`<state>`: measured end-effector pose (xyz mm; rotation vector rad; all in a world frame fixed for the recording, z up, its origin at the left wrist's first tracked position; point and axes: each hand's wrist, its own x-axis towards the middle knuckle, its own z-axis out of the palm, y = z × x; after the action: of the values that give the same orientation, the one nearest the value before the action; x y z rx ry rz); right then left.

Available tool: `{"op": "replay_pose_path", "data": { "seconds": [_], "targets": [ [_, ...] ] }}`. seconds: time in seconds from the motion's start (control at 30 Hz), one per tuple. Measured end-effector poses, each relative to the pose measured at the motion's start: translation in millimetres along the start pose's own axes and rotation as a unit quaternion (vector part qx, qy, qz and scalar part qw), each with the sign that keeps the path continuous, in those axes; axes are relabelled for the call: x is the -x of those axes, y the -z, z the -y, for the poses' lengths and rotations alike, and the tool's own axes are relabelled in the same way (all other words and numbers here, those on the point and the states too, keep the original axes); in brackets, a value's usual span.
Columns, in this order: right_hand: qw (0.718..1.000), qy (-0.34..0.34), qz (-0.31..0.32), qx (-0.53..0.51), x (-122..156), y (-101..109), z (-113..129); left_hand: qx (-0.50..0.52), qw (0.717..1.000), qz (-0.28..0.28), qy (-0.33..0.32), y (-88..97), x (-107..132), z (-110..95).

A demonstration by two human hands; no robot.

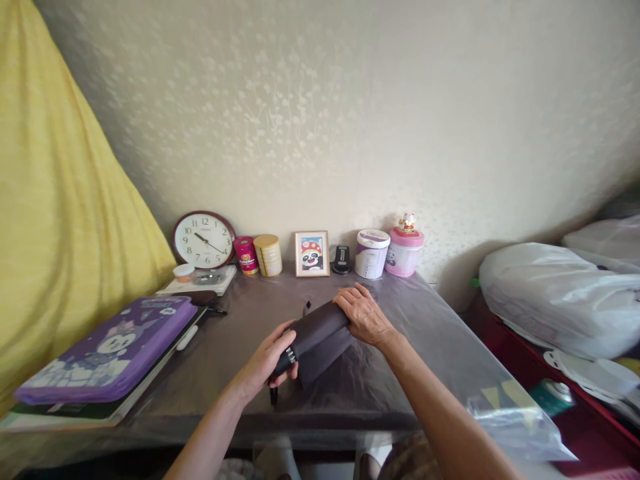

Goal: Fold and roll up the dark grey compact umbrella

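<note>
A dark folding umbrella (317, 330) is held slantwise above the middle of the table, its far end toward the upper right. My left hand (280, 353) is closed around its black handle, with a short strap hanging below. My right hand (363, 313) grips the far end of the folded canopy, fingers wrapped over the top. A loose flap of dark fabric hangs beneath the umbrella between my hands. The tip under my right hand is hidden.
The table (400, 380) has a clear plastic cover. Along the wall stand a round clock (205, 240), tins, a framed panda picture (312, 254) and two tubs. A purple case (110, 347) lies on books at left; white bags (565, 297) sit at right.
</note>
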<state>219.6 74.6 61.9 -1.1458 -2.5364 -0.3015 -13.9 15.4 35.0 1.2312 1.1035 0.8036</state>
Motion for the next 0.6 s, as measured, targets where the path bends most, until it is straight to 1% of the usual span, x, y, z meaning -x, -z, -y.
{"op": "replay_pose_path", "data": {
  "seconds": [0.13,0.27,0.37,0.43,0.5,0.6],
  "targets": [
    [1.0,-0.011,-0.006,0.007,-2.8,4.1,2.0,-0.034,0.999,-0.028,-0.003,-0.4,4.3,-5.9],
    [1.0,-0.014,-0.018,0.004,-5.8,5.2,3.9,-0.097,0.995,-0.007,-0.032,-2.9,9.8,-9.1],
    [0.999,-0.013,-0.037,-0.003,-6.7,4.8,5.6,-0.13,0.989,-0.02,-0.063,-5.5,10.0,-7.7],
    [0.998,-0.018,-0.064,0.0,-7.2,5.0,7.5,-0.114,0.99,-0.035,-0.08,-6.5,9.1,-7.3],
    [0.995,-0.035,-0.098,0.006,-7.9,6.6,9.2,-0.075,0.992,-0.041,-0.087,-6.2,8.6,-8.0],
    [0.985,-0.078,-0.157,-0.005,-8.9,10.6,6.0,-0.015,0.994,-0.054,-0.092,-3.8,8.9,-10.0]
  ]
}}
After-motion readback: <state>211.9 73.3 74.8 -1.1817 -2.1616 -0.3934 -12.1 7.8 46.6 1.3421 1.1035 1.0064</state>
